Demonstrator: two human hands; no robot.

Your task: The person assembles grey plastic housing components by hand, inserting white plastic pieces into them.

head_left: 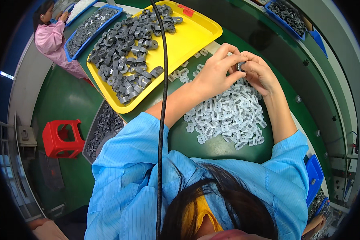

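My left hand point(222, 68) and my right hand point(261, 73) meet above a heap of small translucent white plastic pieces point(228, 114). Between their fingertips they pinch a dark grey ring-shaped plastic part point(241, 66). Fingers partly cover the part, so I cannot make out whether a white piece sits in it. To the left of my hands, a yellow tray point(196, 30) carries many grey ring-shaped parts point(128, 56). A few white pieces lie between the tray and my left hand.
A black cable point(164, 88) hangs down across the view, in front of the tray. A grey bin point(88, 146) of small parts and a red stool point(64, 138) stand at left. Blue trays point(69, 54) of parts and a co-worker in pink point(50, 44) are far left; another blue bin point(315, 178) is at right.
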